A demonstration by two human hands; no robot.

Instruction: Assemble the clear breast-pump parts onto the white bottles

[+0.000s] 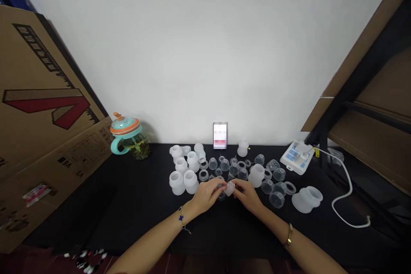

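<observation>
left hand [206, 195], right hand [249, 196]: both pinch clear part [230, 188] between them, likely for fine control | caps [276, 199], bottles [177, 183] lie close by, presumably for easy reach

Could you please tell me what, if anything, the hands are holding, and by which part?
The left hand and right hand hold a small translucent piece between them, by its opposite sides; its finer detail is too small to tell.

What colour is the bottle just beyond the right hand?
The bottle is milky white; it shows best in the head view, the only one.
</observation>
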